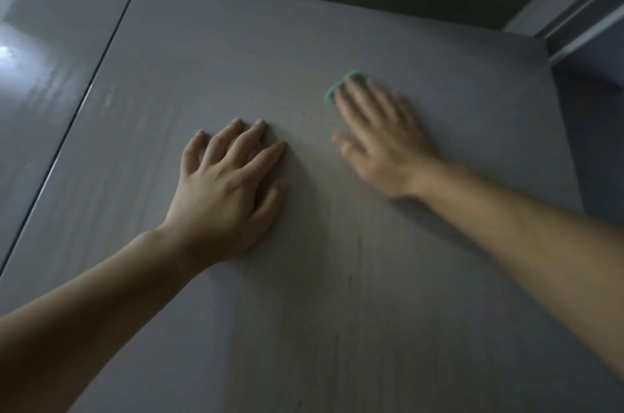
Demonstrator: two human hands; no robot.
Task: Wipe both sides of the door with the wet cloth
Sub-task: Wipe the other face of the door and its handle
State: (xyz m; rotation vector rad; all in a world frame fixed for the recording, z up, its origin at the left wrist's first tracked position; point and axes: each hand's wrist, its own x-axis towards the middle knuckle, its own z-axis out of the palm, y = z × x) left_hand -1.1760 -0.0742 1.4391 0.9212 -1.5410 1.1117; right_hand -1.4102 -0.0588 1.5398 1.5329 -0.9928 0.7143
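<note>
Door: the grey wood-grain door (304, 41) fills most of the view, and the camera looks up along its face toward the top edge.
Left hand: the left hand (229, 186) lies on the door near the middle, with fingers spread and only slightly bent. It holds nothing and seems to steady the panel.
Right hand: the right hand (378, 139) is flat on the door, further up and to the right, with straight fingers pressing on the cloth. It looks blurred.
Cloth: the green cloth (334, 93) is under the right fingertips, against the door. Only a small edge shows at the far left of the fingers.
Step, as I judge: wiping the upper part of this side. The other side is not in view.
Risk 1: the cloth is only pressed, not gripped, so a fast stroke may leave it behind or let it drop.
Risk 2: the door may swing if the push is strong and the left hand slips on a wet surface.
Risk 3: the strip near the top edge, far from the hands, may be missed.
</note>
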